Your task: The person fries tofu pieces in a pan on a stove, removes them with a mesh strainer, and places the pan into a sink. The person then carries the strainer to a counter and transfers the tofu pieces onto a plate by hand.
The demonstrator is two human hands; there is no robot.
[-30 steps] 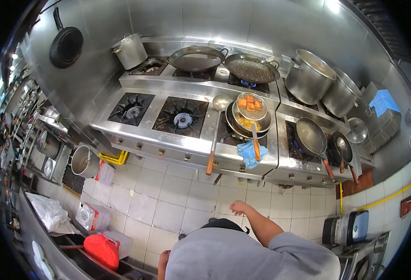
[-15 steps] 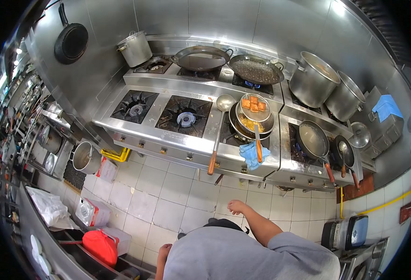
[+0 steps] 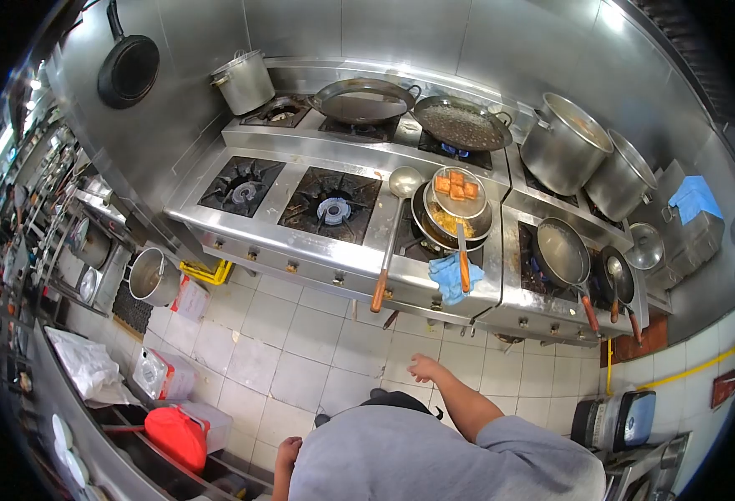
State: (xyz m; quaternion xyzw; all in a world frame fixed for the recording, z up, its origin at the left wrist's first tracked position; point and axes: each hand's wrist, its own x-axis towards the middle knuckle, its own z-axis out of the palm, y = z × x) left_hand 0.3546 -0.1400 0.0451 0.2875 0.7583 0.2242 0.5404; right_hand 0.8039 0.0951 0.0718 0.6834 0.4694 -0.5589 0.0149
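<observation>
My right hand [image 3: 423, 368] hangs over the tiled floor in front of the stove, fingers loosely bent and a little apart, holding nothing. Low by my left side, my left hand [image 3: 289, 452] is curled, with nothing visible in it. Neither touches the stove. Nearest ahead of the right hand are a ladle [image 3: 383, 271] with a wooden handle and a strainer [image 3: 463, 242] holding several orange-brown fried cubes [image 3: 456, 186]. The strainer rests over a bowl [image 3: 481, 230] with yellowish bits inside. A blue cloth [image 3: 447, 278] hangs beside its handle.
Two wide pans [image 3: 363, 103] [image 3: 462, 125] sit on the back burners, the right one bubbling over a blue flame. Tall pots [image 3: 558, 159] stand at the back right. Smaller pans [image 3: 561, 255] are at the right front. A red bag [image 3: 175, 438] lies low on the left.
My right hand's fingers have loosened outward slightly. My left hand has shifted a little to the left. The things on the stove have not moved.
</observation>
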